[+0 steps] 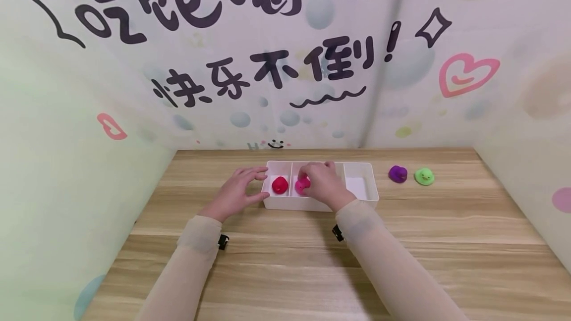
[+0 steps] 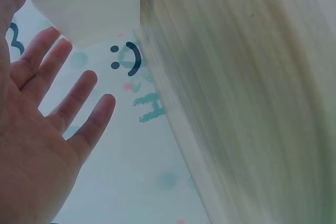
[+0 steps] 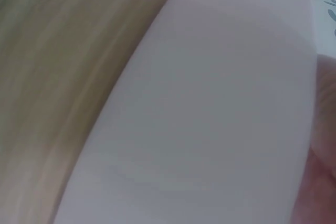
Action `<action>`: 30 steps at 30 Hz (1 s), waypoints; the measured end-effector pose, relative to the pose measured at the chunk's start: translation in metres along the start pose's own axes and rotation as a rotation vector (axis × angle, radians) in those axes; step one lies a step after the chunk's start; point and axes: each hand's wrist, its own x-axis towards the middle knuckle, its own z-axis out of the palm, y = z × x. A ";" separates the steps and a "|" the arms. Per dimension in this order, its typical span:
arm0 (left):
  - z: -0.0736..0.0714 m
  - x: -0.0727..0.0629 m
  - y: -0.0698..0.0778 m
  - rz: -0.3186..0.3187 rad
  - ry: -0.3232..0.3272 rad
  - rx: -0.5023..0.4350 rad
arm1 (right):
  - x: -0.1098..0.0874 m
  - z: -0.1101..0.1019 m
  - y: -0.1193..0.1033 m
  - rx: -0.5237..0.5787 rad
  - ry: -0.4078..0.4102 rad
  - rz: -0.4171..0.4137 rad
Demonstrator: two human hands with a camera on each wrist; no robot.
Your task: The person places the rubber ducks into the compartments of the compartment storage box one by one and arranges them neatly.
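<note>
A white divided box [image 1: 290,204] lies lengthwise on the wooden table. In its leftmost compartment sits a red toy duck [image 1: 279,185]. A pink toy duck [image 1: 301,185] is in the compartment beside it, partly covered by my right hand [image 1: 324,183], whose fingers curl down and pinch it. At the box's left end, my left hand [image 1: 238,193] has its fingers and thumb spread around the end wall. The left wrist view shows these spread fingers by the box's white end [image 2: 89,3]. The box wall [image 3: 194,108] fills most of the right wrist view.
A purple toy duck [image 1: 398,174] and a green toy duck [image 1: 424,176] stand on the table [image 1: 285,266] to the right of the box. Behind the table rises a printed cloth backdrop [image 1: 285,128], with similar cloth at both sides.
</note>
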 end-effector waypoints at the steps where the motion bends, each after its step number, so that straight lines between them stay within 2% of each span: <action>1: 0.000 0.000 0.000 0.000 0.000 0.001 | 0.000 0.000 0.000 0.002 0.006 -0.002; 8: 0.000 0.000 0.000 0.008 0.010 0.001 | -0.005 -0.006 0.004 0.018 0.095 -0.051; 14: 0.002 0.000 0.002 0.009 -0.009 0.008 | -0.019 -0.017 0.012 -0.030 0.172 -0.094; 20: 0.001 -0.001 0.000 0.011 0.006 0.032 | -0.030 -0.027 0.023 -0.089 0.224 -0.099; 30: 0.000 -0.002 0.001 -0.001 0.002 0.015 | -0.053 -0.041 0.037 -0.099 0.316 -0.145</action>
